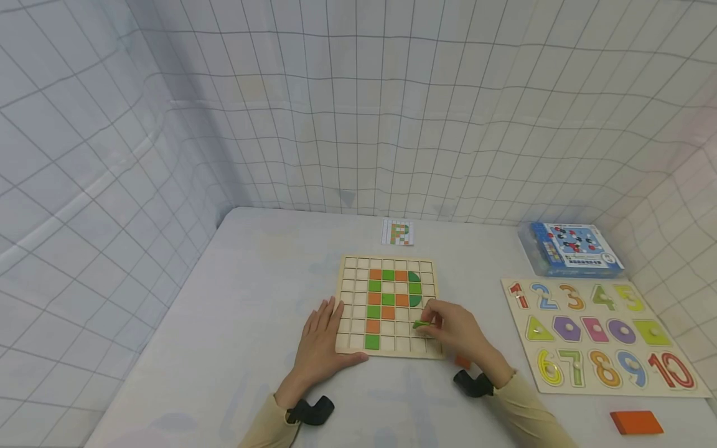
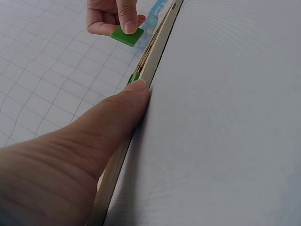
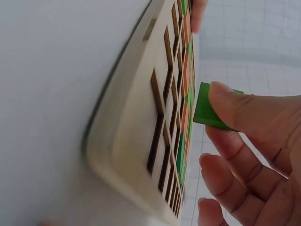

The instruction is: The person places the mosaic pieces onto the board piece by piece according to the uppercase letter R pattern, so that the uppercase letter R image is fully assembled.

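Note:
A square wooden grid board [image 1: 402, 341] lies on the table, with orange, light green and dark green tiles set in its cells; the dark green ones are rounded. My right hand [image 1: 456, 330] pinches a square green tile [image 3: 205, 106] between thumb and fingers, held over the board's lower right cells. My left hand [image 1: 322, 339] rests at the board's lower left corner, fingers extended along the left side. In the left wrist view, the left thumb [image 2: 120, 106] presses against the board's near edge.
Behind the board lies a small pattern card [image 1: 398, 233]. To the right are a number and shape puzzle board [image 1: 571, 342] and a blue boxed set [image 1: 577, 249]. An orange block [image 1: 637, 422] sits near the front right; another orange piece [image 1: 463, 362] shows beneath the right wrist.

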`<state>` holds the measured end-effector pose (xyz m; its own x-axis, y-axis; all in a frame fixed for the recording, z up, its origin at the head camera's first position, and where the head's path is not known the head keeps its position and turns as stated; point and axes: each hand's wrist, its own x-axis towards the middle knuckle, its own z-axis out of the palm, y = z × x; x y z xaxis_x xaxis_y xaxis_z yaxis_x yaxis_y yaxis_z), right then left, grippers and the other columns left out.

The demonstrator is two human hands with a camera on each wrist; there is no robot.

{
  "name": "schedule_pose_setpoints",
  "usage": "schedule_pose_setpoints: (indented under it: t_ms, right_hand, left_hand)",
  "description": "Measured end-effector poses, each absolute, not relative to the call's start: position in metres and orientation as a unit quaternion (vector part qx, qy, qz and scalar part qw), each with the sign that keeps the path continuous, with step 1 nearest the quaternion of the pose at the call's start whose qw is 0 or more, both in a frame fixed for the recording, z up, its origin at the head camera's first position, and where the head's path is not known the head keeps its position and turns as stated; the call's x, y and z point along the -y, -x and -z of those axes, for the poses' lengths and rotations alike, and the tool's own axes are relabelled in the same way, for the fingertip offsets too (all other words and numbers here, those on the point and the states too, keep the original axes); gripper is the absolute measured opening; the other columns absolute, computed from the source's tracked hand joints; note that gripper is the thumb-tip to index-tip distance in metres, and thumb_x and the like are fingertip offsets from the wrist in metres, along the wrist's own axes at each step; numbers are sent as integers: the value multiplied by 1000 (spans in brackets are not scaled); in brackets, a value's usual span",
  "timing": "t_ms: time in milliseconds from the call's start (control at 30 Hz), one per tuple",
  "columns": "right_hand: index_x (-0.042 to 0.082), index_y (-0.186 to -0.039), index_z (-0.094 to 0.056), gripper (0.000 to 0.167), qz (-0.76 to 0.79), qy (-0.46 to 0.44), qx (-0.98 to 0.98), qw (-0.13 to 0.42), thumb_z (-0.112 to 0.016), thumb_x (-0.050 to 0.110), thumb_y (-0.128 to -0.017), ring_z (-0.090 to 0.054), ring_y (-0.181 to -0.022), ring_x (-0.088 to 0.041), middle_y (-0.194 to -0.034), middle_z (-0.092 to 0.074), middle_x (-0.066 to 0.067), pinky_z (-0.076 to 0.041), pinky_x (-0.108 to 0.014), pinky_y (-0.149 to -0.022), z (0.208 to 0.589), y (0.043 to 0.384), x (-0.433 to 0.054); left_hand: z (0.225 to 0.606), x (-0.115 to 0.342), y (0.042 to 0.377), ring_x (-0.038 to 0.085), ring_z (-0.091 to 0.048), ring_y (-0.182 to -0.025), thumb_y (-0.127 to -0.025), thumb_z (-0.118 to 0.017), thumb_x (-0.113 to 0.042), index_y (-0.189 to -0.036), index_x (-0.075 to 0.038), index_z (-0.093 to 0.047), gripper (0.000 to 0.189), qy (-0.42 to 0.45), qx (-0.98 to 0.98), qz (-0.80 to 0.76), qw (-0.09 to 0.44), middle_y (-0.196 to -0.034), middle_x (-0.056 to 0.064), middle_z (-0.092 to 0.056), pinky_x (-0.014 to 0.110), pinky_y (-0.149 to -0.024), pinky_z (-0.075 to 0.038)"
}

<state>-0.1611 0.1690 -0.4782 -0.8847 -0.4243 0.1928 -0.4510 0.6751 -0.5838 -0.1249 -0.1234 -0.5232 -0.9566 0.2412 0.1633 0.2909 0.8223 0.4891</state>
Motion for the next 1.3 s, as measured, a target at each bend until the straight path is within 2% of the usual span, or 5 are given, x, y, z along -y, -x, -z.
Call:
schedule_pose_setpoints:
  t_ms: [433, 667, 1067, 1300]
  right_hand:
    - [23, -79, -59, 20, -282, -234, 930, -19, -79, 26, -78, -43, -57, -6, -70, -53, 15, -38, -25, -52, 477, 167, -141]
    - [24, -79, -59, 20, -277, -237, 931, -27, -79, 25, -79, -43, -57, -6, -73, -54, 16, -38, -24, -50, 477, 169, -136]
    - [22, -78, -63, 16, -281, -230, 931, -45, -79, 24, -79, -47, -57, -6, -68, -54, 13, -41, -26, -50, 474, 169, -135]
    - [20, -82, -68, 14, -247, -244, 938, -12, -80, 26, -77, -50, -69, -5, -78, -57, 13, -44, -25, -59, 476, 165, -136]
  left_hand:
    - [521, 123, 125, 30, -10, -142, -68, -72, -66, -149, -2, -26, 113, 143, 954, 258, 52, -154, 17, -19, 47, -112, -9]
    - [521, 123, 126, 30, -10, -142, -67, -72, -66, -149, -2, -26, 113, 144, 953, 263, 54, -154, 17, -19, 47, -112, -10]
    - [522, 123, 125, 31, -12, -142, -67, -72, -66, -149, -2, -26, 113, 145, 954, 256, 56, -154, 18, -20, 48, -111, -12]
    - [523, 123, 124, 32, -12, -141, -67, -73, -65, -148, -1, -28, 113, 147, 953, 258, 60, -153, 18, -21, 49, -111, -12]
